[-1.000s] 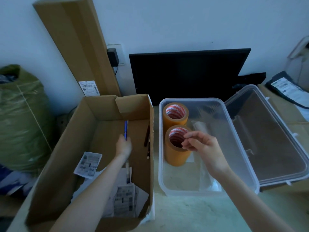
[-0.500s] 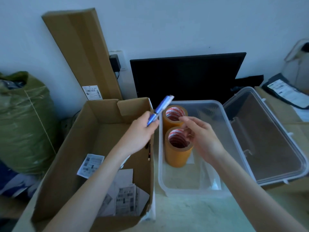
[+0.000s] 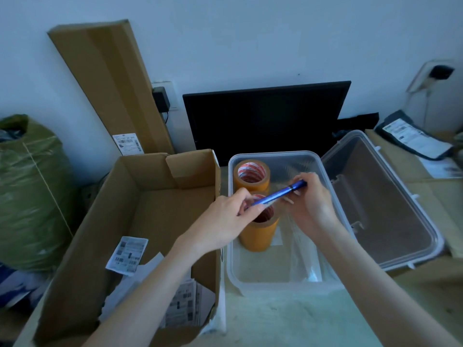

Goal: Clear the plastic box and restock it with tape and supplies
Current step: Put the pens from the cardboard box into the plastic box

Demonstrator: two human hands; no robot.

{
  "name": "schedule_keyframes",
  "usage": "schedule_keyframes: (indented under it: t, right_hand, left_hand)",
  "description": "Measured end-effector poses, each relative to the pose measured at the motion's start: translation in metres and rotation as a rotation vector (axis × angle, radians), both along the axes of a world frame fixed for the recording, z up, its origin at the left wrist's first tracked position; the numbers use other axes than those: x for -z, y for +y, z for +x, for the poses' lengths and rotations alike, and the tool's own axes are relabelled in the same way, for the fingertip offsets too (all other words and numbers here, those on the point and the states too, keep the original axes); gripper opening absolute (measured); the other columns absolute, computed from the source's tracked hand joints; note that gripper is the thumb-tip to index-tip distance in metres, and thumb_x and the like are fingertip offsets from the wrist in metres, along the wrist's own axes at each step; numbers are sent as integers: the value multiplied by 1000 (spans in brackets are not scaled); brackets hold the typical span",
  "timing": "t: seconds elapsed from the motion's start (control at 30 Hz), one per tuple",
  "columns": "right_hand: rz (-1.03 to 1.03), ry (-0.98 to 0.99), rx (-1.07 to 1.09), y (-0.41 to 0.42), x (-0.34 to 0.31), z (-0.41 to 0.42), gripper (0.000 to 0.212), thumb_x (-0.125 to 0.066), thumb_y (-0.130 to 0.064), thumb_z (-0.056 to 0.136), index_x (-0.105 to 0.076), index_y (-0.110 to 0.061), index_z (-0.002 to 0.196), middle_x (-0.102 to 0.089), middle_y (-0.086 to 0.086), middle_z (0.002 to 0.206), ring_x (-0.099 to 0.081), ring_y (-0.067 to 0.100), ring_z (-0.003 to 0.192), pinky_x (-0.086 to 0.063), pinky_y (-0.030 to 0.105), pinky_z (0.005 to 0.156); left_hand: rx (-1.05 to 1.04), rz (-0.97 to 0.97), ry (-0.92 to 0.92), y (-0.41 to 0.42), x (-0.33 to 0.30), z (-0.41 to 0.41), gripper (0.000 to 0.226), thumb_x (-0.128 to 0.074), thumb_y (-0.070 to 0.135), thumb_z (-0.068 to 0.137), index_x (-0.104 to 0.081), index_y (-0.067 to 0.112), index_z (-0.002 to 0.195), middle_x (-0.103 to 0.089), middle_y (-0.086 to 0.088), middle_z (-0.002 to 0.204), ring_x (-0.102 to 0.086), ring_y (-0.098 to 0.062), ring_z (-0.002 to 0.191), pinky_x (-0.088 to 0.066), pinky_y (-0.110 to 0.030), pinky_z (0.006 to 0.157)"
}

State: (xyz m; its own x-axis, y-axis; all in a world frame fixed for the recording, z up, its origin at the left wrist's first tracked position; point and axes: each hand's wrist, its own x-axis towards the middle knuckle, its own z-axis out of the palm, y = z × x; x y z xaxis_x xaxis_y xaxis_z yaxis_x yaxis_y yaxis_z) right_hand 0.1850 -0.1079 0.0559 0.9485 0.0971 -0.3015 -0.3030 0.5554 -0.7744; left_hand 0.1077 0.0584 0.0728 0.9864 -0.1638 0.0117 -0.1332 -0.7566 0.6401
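Head view. The clear plastic box (image 3: 273,284) sits open on the pale table top (image 3: 288,319), and everything here is placed against it. Over its left half the left hand (image 3: 225,221) pinches the lower end of a blue pen (image 3: 278,194) between thumb and curled fingers. The right hand (image 3: 310,201), above the middle of the box, closes its fingertips round the pen's upper end, so the pen slants up to the right between the two hands.

Inside the box, along its left wall, stand two rolls of tan packing tape: the far roll (image 3: 251,175) in the back left corner, and the near roll (image 3: 258,234) just in front of it, partly hidden under the left hand. A clear plastic sleeve (image 3: 305,256) lies along the floor of the box toward its right wall.

The box's clear lid (image 3: 390,204) lies upturned just to the right, its edge propped against the box rim.

Touching the box on the left is an open cardboard carton (image 3: 155,216) with printed labels (image 3: 127,254) and papers loose in its bottom. Behind the box a black monitor (image 3: 265,118) leans at the wall. Far left of the carton sits a green sack (image 3: 30,191).
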Motion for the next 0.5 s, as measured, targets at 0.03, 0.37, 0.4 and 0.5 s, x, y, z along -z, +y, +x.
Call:
schedule_keyframes:
  t: [0.03,0.37,0.4,0.5]
  right_hand:
    - [52,41,26,-5,2,7,24,-42,-11,94,-44,-9,70,-47,4,60,-56,23,60,-53,41,67]
    - [-717,264,-368,-27,75,75,19,-47,-10,95,-44,-10,77,-40,5,61,-34,15,42,-31,24,37]
    - [-753,286,-404,-24,81,77,19,-48,-10,95,-46,-9,77,-43,6,63,-36,16,45,-33,26,40]
    - [-791,317,-422,-15,98,82,15,-46,-6,95,-50,-6,81,-50,10,69,-45,18,54,-40,28,47]
  left_hand:
    - [-35,-28,-9,3,1,0,26,-42,46,96,-54,23,99,-57,0,70,-50,-8,56,-37,-25,51]
    - [-423,-398,16,41,7,26,21,-45,27,99,-60,20,87,-43,1,58,-37,-8,44,-29,-19,45]
    - [-470,-500,49,45,7,29,21,-46,25,100,-60,17,87,-41,1,57,-35,-6,44,-26,-18,42]
    - [-582,-736,120,54,5,34,20,-47,21,99,-60,12,87,-40,0,56,-34,-6,42,-25,-16,39]
